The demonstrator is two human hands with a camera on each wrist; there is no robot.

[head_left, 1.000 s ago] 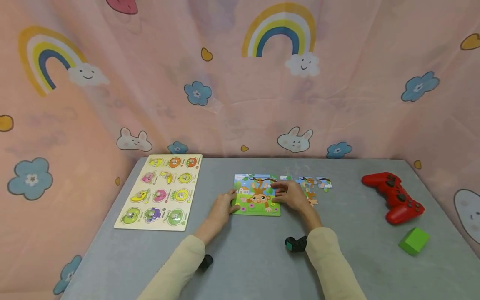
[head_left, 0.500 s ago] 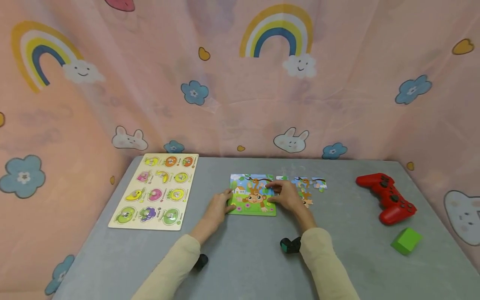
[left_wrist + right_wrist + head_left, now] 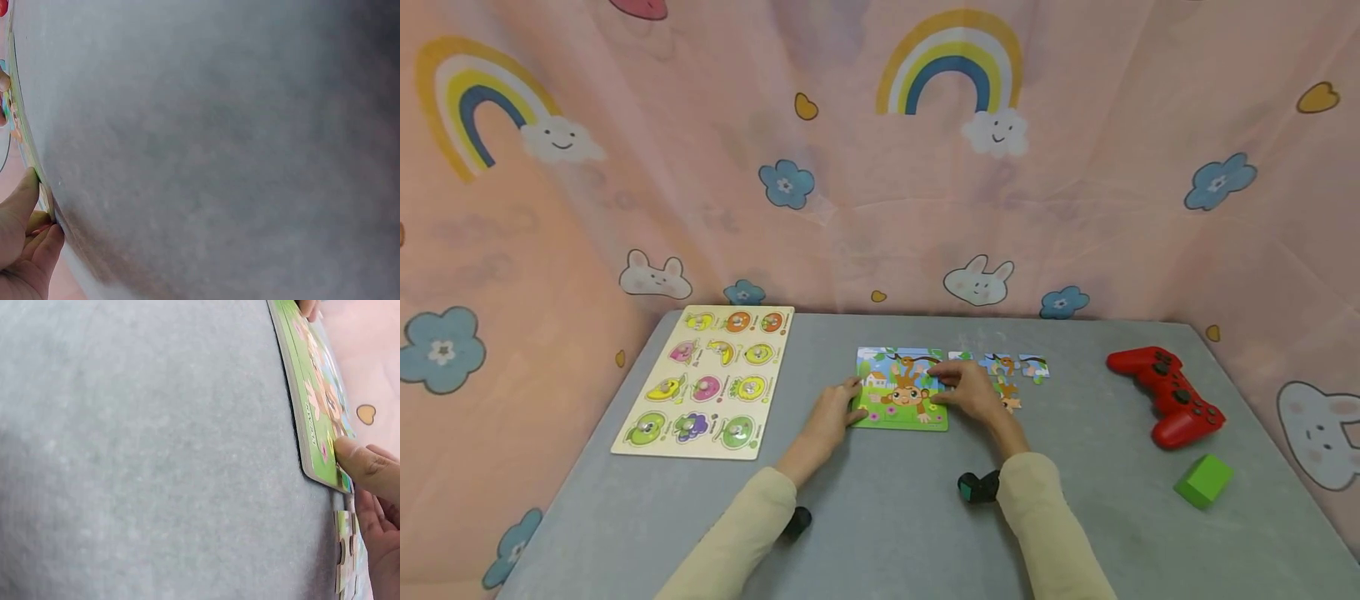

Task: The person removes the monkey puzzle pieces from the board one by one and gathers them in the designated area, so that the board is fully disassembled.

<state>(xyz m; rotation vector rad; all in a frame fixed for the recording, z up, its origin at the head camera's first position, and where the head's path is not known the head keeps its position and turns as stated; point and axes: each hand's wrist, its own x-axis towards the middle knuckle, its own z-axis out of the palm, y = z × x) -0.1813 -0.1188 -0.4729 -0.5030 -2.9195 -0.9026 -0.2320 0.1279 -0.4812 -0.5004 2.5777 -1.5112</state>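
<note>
A monkey jigsaw puzzle board (image 3: 898,417) with a green border lies on the grey table, between both hands. At its left edge my left hand (image 3: 829,415) grips it; the left wrist view shows the thumb (image 3: 25,194) on the top face and fingers bent against the side. On the opposite edge my right hand (image 3: 976,392) holds the board, its thumb (image 3: 353,456) lying on the picture near the corner in the right wrist view. The other right fingers are partly hidden behind that thumb. Several loose jigsaw pieces (image 3: 1033,365) lie just right of the board, partly covered by the right hand.
To the left lies a cream fruit peg board (image 3: 703,383). A red game controller (image 3: 1167,396) and a green block (image 3: 1203,481) sit at the right. Behind the table (image 3: 880,517) hangs a pink patterned curtain (image 3: 850,250).
The head view has turned slightly right, so everything sits a little further left in it. Both hands stay on the puzzle board's edges, with no clear movement against it.
</note>
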